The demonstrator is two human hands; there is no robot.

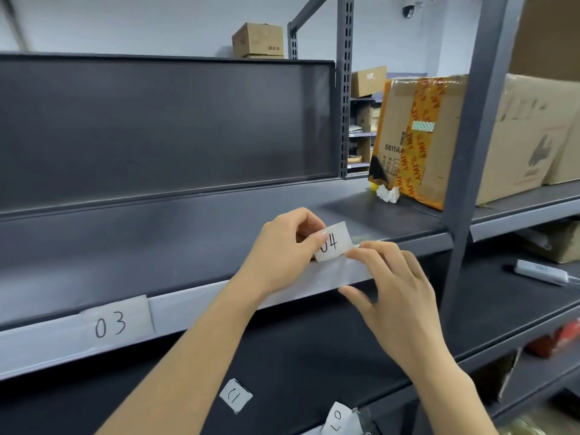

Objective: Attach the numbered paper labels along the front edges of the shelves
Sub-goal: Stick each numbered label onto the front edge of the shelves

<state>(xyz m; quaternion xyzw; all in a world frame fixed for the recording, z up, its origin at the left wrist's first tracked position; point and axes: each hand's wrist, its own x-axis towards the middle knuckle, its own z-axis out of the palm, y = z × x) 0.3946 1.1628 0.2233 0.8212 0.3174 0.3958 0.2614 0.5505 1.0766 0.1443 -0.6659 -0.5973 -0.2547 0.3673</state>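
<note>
step: fix label 04 [334, 244] to front strip [194, 306] | left hand [282, 243] pinches its left edge; label rides at the strip's top | right hand [398, 277] at its lower corner, thumb under strip (pinching or only touching, unclear) | level it with label 03 [114, 323]; press flat

You can read 04 on the paper label [334, 244] at the shelf edge and 03 on the second label [110, 324] in the front strip [194, 304]. The taped carton [398, 120] shows 5811A, and its orange tape [419, 146] repeats AMI'S.
</note>
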